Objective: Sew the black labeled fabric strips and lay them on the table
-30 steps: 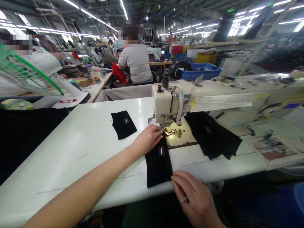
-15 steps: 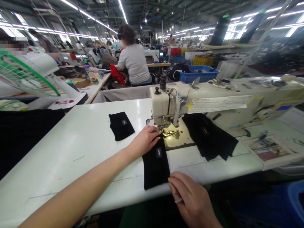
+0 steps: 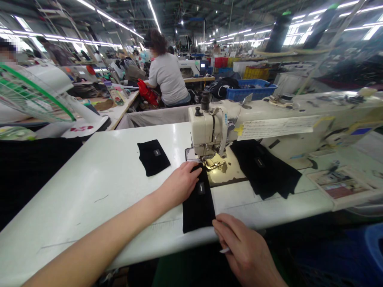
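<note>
A black fabric piece with a small label lies on the pale sewing table, its far end at the presser foot of a sewing machine. My left hand is closed on the fabric's far left edge, close beside the needle area. At the near right corner, my right hand pinches the edge between thumb and fingers. A small pale, pointed object shows under the right hand's fingers; its kind is unclear. The needle tip cannot be made out.
Another labelled black piece lies left of the machine, and black pieces lie under its arm. A parts tray stands at right. Beyond are a fan, a blue basket and a seated person.
The black fabric has shifted slightly away from me, toward the presser foot. Both hands keep their hold, and the right hand has moved a little with the fabric.
</note>
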The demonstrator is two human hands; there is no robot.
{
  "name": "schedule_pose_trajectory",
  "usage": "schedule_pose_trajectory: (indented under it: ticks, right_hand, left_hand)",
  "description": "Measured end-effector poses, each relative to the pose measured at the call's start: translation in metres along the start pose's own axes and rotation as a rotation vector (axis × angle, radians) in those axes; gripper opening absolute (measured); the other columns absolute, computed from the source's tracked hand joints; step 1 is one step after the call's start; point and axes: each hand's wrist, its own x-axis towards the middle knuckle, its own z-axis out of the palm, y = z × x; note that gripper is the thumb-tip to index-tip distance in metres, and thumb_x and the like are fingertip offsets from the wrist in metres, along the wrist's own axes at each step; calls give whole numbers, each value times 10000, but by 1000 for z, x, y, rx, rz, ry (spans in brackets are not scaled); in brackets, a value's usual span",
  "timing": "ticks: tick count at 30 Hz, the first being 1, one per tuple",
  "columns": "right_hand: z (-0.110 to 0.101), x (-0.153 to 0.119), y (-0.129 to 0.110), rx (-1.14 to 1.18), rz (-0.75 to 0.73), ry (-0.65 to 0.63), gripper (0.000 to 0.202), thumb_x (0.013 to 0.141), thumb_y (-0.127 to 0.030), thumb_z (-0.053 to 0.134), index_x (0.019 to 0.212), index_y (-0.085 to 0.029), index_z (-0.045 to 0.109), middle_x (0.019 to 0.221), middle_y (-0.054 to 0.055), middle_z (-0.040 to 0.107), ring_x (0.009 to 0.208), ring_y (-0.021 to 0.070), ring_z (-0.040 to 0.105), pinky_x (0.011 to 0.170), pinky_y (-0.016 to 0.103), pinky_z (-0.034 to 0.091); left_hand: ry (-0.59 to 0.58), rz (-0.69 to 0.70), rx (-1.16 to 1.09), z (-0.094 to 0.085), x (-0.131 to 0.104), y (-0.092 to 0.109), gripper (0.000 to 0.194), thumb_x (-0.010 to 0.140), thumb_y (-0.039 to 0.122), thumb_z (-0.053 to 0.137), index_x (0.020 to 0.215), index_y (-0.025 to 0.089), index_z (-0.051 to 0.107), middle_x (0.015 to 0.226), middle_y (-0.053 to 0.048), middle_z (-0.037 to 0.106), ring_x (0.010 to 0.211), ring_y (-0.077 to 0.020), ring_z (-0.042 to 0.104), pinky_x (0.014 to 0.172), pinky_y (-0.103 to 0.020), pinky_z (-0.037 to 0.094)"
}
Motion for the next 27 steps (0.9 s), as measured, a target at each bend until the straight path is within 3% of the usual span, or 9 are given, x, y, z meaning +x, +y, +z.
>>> schedule_pose_trajectory:
  ticks: [4, 8, 12, 17, 23, 27]
  right_hand:
    - [-1, -5, 2, -28, -37, -8, 474, 792, -18, 407, 1204, -120, 618, 1117, 132, 721, 859, 195, 718, 667, 244, 578]
    - [-2, -6, 3, -49, -42, -37, 495, 787, -19, 395, 1224, -93, 615, 1131, 157, 718, 870, 218, 729, 640, 267, 597]
    - [-4, -3, 2, -49, -47, -47, 475, 792, -22, 395, 1199, -83, 633, 1124, 160, 720, 873, 224, 732, 646, 279, 603]
    - [-4, 4, 2, -21, -21, -53, 457, 819, -15, 383, 1188, -91, 641, 1115, 153, 716, 900, 223, 724, 680, 296, 603]
    - [1, 13, 5, -24, 54, -112, 459, 822, -32, 408, 1214, -137, 623, 1138, 128, 695, 871, 212, 705, 647, 291, 585]
    - [2, 23, 7, -39, 91, -152, 408, 807, -28, 437, 1132, -177, 632, 1102, 101, 689, 812, 195, 687, 643, 278, 561]
  left_hand:
    - [-113, 165, -173, -16, -34, 45, 222, 981, 162, 474, 1062, 154, 681, 1094, -122, 661, 976, -234, 617, 827, -375, 587]
    - [-112, 267, -203, -20, -61, 69, 264, 985, 167, 479, 1199, 139, 630, 1107, -127, 693, 1059, -244, 637, 890, -373, 594]
    - [-63, 299, -144, -16, -66, 67, 312, 975, 139, 465, 1254, 87, 593, 1177, -144, 691, 1150, -275, 616, 945, -400, 587]
    - [-74, 279, -164, -15, -60, 62, 288, 981, 154, 450, 1214, 119, 614, 1132, -135, 703, 1063, -265, 646, 874, -405, 605]
    - [-87, 247, -182, -15, -55, 56, 293, 978, 170, 480, 1236, 127, 611, 1142, -146, 687, 1124, -271, 627, 932, -407, 590]
    - [-94, 233, -177, -17, -50, 49, 289, 985, 185, 491, 1238, 124, 617, 1168, -146, 677, 1144, -266, 618, 971, -406, 579]
